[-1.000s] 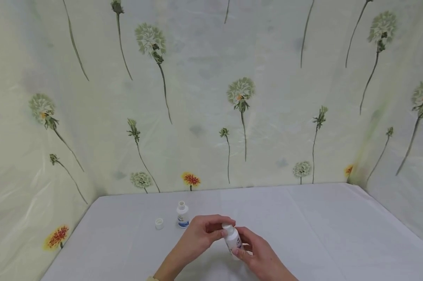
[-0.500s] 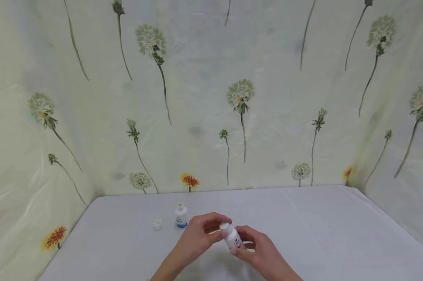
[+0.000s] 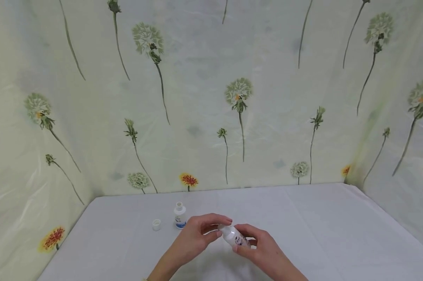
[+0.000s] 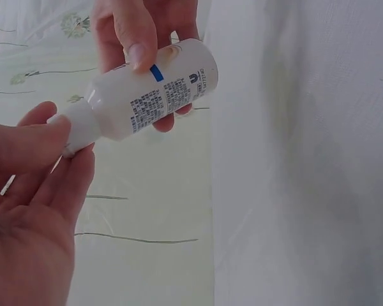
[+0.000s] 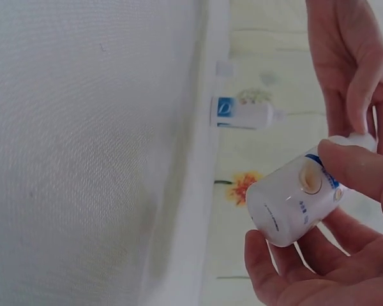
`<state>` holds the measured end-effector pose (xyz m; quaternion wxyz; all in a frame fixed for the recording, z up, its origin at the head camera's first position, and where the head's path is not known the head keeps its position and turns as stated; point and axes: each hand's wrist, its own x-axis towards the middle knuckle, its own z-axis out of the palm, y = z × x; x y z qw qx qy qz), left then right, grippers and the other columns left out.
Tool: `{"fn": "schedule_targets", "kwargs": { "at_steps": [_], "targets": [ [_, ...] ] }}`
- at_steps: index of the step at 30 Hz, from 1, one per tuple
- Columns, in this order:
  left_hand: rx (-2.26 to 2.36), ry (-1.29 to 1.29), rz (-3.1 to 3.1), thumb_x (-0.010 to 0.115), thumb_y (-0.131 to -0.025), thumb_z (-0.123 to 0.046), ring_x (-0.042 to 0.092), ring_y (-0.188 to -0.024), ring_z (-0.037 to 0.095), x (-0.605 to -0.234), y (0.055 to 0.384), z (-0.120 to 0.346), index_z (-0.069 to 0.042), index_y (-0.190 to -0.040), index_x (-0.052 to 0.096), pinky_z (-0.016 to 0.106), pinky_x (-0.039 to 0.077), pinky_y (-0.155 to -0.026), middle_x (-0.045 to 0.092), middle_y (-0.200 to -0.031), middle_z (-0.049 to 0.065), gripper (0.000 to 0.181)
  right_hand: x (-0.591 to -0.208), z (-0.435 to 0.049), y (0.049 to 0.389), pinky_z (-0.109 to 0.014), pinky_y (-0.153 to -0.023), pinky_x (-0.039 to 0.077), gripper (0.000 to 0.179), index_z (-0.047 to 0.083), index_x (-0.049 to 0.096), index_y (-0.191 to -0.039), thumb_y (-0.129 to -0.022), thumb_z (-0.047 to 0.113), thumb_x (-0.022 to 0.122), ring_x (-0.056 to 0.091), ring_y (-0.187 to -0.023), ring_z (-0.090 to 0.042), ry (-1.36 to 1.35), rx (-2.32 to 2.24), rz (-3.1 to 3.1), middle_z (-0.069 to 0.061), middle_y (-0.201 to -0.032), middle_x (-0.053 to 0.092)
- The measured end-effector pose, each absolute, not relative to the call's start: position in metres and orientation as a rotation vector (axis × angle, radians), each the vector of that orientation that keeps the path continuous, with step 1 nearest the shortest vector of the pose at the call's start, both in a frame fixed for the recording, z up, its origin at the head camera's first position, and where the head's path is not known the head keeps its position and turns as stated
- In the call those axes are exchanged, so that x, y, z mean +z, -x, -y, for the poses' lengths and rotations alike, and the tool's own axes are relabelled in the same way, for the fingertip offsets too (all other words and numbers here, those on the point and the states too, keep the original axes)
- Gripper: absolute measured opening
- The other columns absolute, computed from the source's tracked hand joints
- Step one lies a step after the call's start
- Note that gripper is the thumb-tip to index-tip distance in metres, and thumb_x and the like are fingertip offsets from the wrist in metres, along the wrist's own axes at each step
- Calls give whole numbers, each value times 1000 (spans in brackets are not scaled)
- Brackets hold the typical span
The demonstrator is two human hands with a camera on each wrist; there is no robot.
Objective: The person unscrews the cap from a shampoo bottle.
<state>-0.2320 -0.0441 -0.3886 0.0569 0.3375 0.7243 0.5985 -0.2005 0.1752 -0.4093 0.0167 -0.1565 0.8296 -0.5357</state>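
My right hand [image 3: 264,249] grips a small white bottle [image 3: 235,237] with a printed label, tilted to the left above the table. The bottle's white cap [image 4: 83,127] is pinched between the thumb and fingers of my left hand [image 3: 193,238]. In the left wrist view the cap sits at the bottle's neck; whether it is loose I cannot tell. Behind my left hand a second white bottle [image 3: 180,218] with a blue label stands upright, its neck uncapped. Left of that bottle a loose white cap [image 3: 156,224] lies on the table.
A white cloth covers the table [image 3: 320,230]. Sheets with a dandelion print [image 3: 197,97] hang behind it and at both sides. The standing bottle and loose cap are close beyond my left hand.
The held bottle has tipped further, its capped end pointing more to the left. My left fingers have shifted slightly leftward with the cap. The standing bottle and loose cap stay in place.
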Motion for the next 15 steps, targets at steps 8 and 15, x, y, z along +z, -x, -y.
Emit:
{"fn": "schedule_targets", "kwargs": {
  "at_steps": [8, 15],
  "targets": [
    [1801, -912, -2313, 72, -87, -3, 66, -97, 13, -387, 230, 44, -12, -109, 74, 24, 52, -86, 71, -103, -5, 24, -406, -174, 201, -34, -84, 52, 44, 8, 63, -123, -85, 24, 77, 59, -101, -24, 467, -1614, -2624, -3, -117, 65],
    [1788, -847, -2384, 78, -84, -11, 67, -85, 16, -386, 230, 43, -17, -101, 75, 25, 54, -77, 71, -95, -6, 18, -406, -173, 200, -30, -82, 52, 42, 10, 64, -122, -85, 25, 77, 58, -101, -24, 463, -1609, -2616, -3, -116, 65]
  ]
}}
